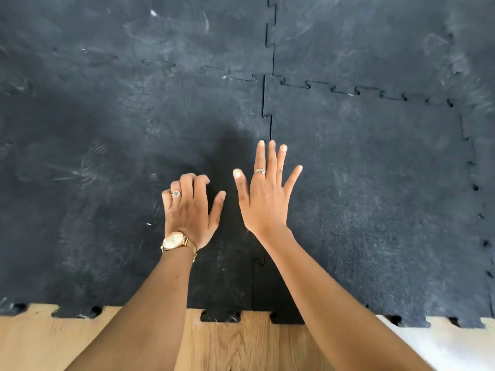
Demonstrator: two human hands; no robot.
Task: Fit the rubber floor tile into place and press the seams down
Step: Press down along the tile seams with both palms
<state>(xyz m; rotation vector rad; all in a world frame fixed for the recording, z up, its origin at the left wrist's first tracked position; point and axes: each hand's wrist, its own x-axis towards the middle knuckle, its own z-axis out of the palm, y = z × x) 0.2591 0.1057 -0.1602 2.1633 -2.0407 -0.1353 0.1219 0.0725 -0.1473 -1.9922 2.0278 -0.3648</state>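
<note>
Left hand (pixel 191 210) curled, right hand (pixel 266 194) spread flat beside the seam (pixel 267 108); the tile (pixel 375 196) looks heavy, flexible, best pressed along edges.

No readable text, brand or number shows anywhere. The watch (pixel 173 241) dial is too blurred to make out any marks.

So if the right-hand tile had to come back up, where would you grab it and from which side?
Probably by a near-edge tab, coming from the wood floor side. That edge of the right tile lies free over the wood, with open notches that fingers could hook under, while its other three edges are locked into neighbouring tiles. Both the left hand and right hand are empty now.
</note>
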